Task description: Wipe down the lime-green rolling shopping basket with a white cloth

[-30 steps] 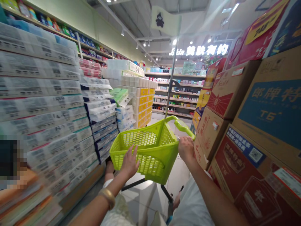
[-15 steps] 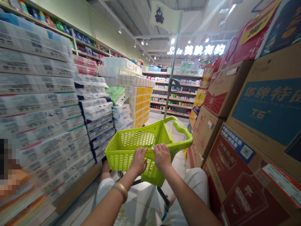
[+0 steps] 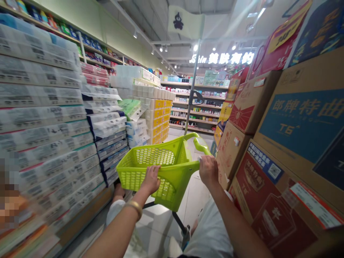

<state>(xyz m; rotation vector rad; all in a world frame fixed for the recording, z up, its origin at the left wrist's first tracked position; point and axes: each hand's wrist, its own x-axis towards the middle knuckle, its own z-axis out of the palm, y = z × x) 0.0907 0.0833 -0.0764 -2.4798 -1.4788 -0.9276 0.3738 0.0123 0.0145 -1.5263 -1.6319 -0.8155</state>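
Note:
A small lime-green shopping cart (image 3: 168, 193) with a perforated basket stands turned sideways before me. My left hand (image 3: 151, 180) grips the basket's near rim, its fingers hooked over the top edge. Farther right, my right hand (image 3: 209, 170) is closed around the near end of the cart's looped handle (image 3: 201, 144). A bit of something white shows by the right thumb, too small to name. The right fingertips are mostly hidden behind the handle. Beneath the basket, a dark leg (image 3: 178, 221) of the cart runs down to the floor beside my feet.
Stacked tissue packs (image 3: 45, 122) line the left side. Cardboard cartons (image 3: 298, 118) rise close on the right. A flagpole (image 3: 191, 96) stands beyond the cart, before shelves of small goods (image 3: 199, 111). Pale floor tiles (image 3: 161, 224) run between the stacks. A blurred, pixelated patch is at far left.
My right hand has moved right from the basket's near rim to the handle's end. My left hand stays on the rim. The cart sits slightly farther left in view.

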